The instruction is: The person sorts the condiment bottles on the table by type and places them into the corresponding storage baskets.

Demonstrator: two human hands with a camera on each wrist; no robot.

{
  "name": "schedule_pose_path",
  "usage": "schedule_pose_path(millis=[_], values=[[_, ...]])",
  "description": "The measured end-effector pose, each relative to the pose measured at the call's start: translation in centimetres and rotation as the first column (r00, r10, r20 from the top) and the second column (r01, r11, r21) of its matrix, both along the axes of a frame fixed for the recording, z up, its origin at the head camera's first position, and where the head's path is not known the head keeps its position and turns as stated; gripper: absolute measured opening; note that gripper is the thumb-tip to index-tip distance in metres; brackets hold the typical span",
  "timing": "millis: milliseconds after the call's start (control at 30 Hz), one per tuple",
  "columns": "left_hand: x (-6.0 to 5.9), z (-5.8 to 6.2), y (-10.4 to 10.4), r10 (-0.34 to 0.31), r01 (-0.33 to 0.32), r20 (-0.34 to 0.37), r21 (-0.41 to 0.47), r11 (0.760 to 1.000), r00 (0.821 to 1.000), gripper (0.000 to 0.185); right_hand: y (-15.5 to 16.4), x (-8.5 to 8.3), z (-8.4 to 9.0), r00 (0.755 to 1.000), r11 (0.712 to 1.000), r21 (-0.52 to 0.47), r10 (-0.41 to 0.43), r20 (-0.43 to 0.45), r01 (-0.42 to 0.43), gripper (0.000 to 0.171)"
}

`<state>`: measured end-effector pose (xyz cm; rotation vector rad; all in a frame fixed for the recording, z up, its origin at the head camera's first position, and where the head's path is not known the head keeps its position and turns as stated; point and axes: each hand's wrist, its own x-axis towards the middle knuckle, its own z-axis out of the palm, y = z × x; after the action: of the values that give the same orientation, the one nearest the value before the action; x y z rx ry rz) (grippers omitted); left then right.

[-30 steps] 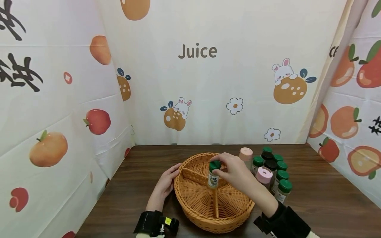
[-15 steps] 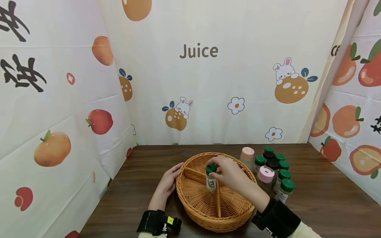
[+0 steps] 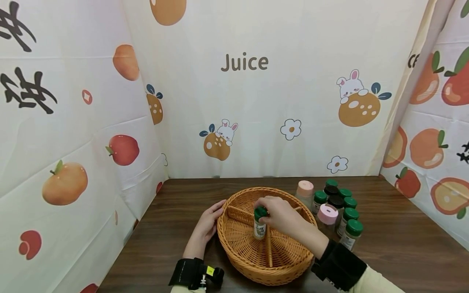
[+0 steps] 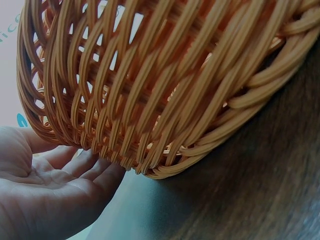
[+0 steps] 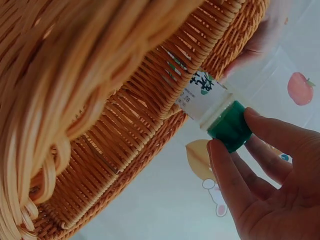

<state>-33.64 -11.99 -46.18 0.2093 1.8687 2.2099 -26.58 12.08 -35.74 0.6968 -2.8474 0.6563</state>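
Basket (image 3: 238,244) first: round wicker, divided by woven ribs into compartments, sits on the dark wood table (image 3: 403,244) roughly centre, just in front of the person.

Left hand (image 3: 206,224) is flat against the basket's outer left wall; left wrist view shows straight relaxed fingers (image 4: 95,172) lying along the weave near the base, not curled round anything.

Right hand (image 3: 282,213) reaches in from the right, above the basket's middle. Fingertips (image 5: 227,175) pinch the green cap of a small spice bottle (image 3: 259,224); thumb and fingers wrapped on the cap only, glass body free below.

Bottle: long axis close to vertical, cap up, hanging straight down from the fingers. It's inside the rim, just left of the central rib (image 3: 269,248), over the left-hand compartment. Can't tell from these views whether the base touches the basket floor or sits just above it. In the right wrist view its label (image 5: 200,92) lies close against the wicker.

Right hand is the only one on the bottle; left is nearer the rim and well apart from it.

Remaining jars (image 3: 338,213), green, pink and dark caps, are clustered upright on the table just right of the basket.
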Motion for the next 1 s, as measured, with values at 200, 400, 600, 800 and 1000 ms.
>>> schedule_pose_path(millis=[200, 400, 600, 800, 1000], values=[[0.0, -0.1, 0.1, 0.007, -0.007, 0.002, -0.005, 1.0, 1.0, 0.048, -0.1, -0.1, -0.3, 1.0, 0.999, 0.047, 0.019, 0.005, -0.019, 0.028], [-0.1, -0.2, 0.2, 0.004, -0.004, 0.006, -0.007, 1.0, 1.0, 0.048, -0.2, 0.1, -0.4, 1.0, 0.997, 0.072, -0.001, 0.023, -0.001, 0.029], [0.0, -0.1, 0.2, 0.001, -0.001, 0.005, -0.003, 1.0, 1.0, 0.048, 0.0, 0.4, -0.3, 1.0, 0.997, 0.078, 0.014, 0.013, -0.015, 0.031], [0.1, 0.1, 0.1, 0.001, -0.001, 0.006, -0.002, 1.0, 1.0, 0.048, 0.3, 0.6, -0.2, 1.0, 0.997, 0.078, 0.02, -0.022, -0.018, 0.033], [0.1, 0.1, 0.0, 0.002, -0.002, 0.003, -0.01, 1.0, 1.0, 0.048, 0.5, 0.9, 0.2, 0.999, 0.997, 0.082, 0.009, -0.051, -0.005, 0.034]])
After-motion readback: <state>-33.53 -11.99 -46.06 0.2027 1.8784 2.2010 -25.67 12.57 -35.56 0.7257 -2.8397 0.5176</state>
